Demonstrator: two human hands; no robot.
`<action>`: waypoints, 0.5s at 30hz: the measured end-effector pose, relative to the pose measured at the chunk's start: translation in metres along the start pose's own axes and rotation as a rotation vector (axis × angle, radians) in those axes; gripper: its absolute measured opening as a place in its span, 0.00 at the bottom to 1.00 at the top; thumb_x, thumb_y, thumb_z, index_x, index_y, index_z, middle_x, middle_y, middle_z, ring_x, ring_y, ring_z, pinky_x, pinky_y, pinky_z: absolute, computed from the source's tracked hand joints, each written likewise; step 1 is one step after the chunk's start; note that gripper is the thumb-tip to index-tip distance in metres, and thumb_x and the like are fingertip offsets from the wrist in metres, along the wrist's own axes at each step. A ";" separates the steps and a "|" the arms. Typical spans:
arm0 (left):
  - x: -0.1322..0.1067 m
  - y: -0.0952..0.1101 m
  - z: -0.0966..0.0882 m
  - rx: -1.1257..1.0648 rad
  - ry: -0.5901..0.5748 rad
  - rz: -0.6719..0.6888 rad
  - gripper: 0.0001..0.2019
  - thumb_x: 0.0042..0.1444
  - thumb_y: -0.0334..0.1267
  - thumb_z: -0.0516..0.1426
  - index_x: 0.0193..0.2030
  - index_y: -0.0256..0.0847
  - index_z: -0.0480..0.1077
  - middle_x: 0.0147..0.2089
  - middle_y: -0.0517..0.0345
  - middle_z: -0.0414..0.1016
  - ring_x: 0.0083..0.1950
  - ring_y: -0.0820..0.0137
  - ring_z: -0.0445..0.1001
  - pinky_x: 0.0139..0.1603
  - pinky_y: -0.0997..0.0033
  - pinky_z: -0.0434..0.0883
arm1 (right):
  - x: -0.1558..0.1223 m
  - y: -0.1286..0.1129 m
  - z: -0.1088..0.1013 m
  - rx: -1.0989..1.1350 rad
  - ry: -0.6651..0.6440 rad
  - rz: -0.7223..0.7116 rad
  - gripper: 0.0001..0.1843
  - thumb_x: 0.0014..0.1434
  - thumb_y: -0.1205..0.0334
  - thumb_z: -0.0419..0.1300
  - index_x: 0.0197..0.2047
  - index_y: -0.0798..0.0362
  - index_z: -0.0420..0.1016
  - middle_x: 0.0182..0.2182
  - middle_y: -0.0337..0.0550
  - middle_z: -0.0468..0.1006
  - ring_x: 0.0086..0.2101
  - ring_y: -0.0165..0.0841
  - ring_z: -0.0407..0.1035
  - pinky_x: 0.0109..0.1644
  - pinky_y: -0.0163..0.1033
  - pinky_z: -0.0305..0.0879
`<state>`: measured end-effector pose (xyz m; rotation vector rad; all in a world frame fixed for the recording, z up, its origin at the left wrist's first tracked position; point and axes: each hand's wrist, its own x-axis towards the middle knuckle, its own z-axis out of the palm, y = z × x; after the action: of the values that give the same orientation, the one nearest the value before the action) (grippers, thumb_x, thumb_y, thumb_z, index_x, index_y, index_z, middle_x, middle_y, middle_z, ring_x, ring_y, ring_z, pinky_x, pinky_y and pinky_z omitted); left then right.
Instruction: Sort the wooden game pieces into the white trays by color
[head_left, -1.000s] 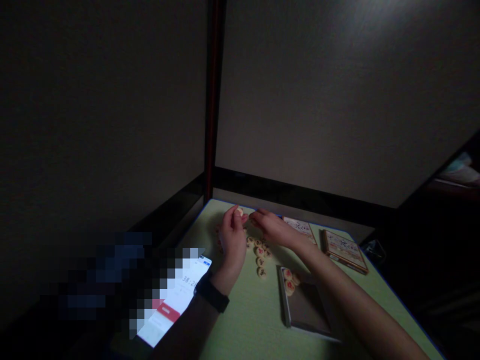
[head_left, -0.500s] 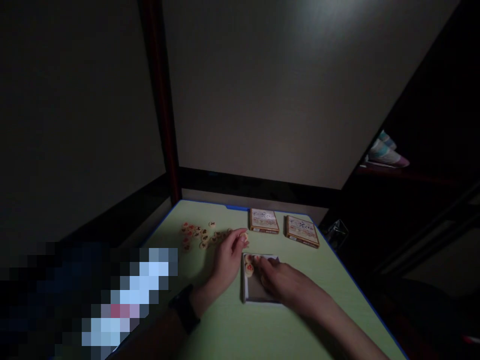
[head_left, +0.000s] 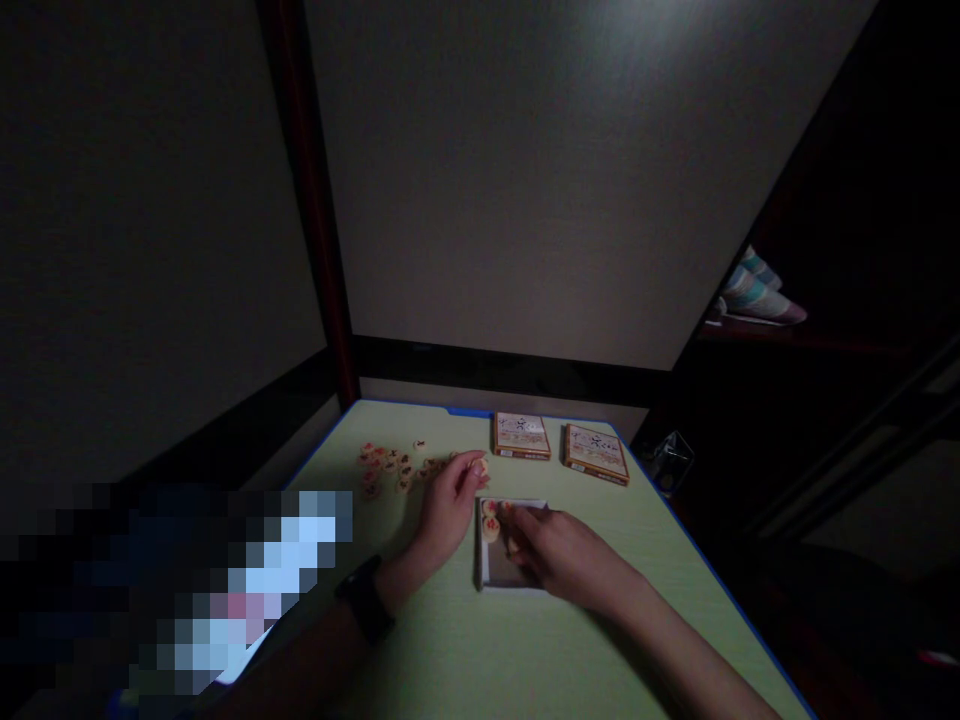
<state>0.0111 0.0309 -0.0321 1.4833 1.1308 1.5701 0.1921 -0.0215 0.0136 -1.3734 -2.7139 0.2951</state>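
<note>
My left hand (head_left: 452,500), with a dark watch on its wrist, is closed around a round Chinese chess piece (head_left: 481,466) pinched at its thumb. My right hand (head_left: 559,550) reaches over a shallow open box (head_left: 484,570). Its fingertips are pressed on a Chinese chess piece (head_left: 506,509) at the box's far side; the hand hides part of that piece. Two more pieces with red characters, one at the far left corner (head_left: 490,507) and one just nearer (head_left: 490,528), lie flat in the box. Loose pieces (head_left: 390,463) are scattered beyond my left hand.
Two printed lidded boxes, one at the back (head_left: 522,436) and one farther right (head_left: 596,454), lie on the light green table (head_left: 450,650). A blurred bright item (head_left: 255,590) is at the left. Folded striped cloth (head_left: 757,290) rests on a dark shelf at right.
The camera view has shifted slightly. My right hand's fingers have moved a little within the box, around the piece at the far side. My left hand keeps its piece.
</note>
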 end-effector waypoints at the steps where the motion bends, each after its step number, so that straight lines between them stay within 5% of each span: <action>1: 0.000 0.001 0.000 -0.018 0.000 -0.008 0.13 0.59 0.43 0.56 0.44 0.39 0.76 0.36 0.54 0.81 0.35 0.69 0.79 0.37 0.71 0.77 | 0.001 -0.001 0.002 -0.015 0.003 0.004 0.24 0.60 0.68 0.56 0.60 0.55 0.65 0.46 0.53 0.80 0.44 0.41 0.75 0.43 0.38 0.64; 9: 0.001 0.001 0.001 -0.032 -0.013 -0.020 0.12 0.58 0.43 0.57 0.43 0.39 0.76 0.35 0.54 0.81 0.34 0.68 0.80 0.35 0.72 0.77 | 0.008 -0.003 0.009 -0.124 0.011 0.028 0.18 0.66 0.62 0.55 0.59 0.55 0.65 0.46 0.53 0.81 0.43 0.41 0.76 0.43 0.38 0.66; 15: 0.002 -0.002 0.000 -0.040 -0.015 -0.027 0.13 0.58 0.43 0.57 0.44 0.38 0.76 0.35 0.54 0.81 0.34 0.68 0.79 0.36 0.72 0.77 | 0.006 0.001 0.011 -0.084 0.026 0.024 0.21 0.62 0.65 0.57 0.58 0.54 0.65 0.45 0.52 0.81 0.43 0.43 0.76 0.42 0.39 0.65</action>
<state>0.0107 0.0333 -0.0332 1.4459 1.1001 1.5523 0.1876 -0.0177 0.0025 -1.4210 -2.7199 0.1662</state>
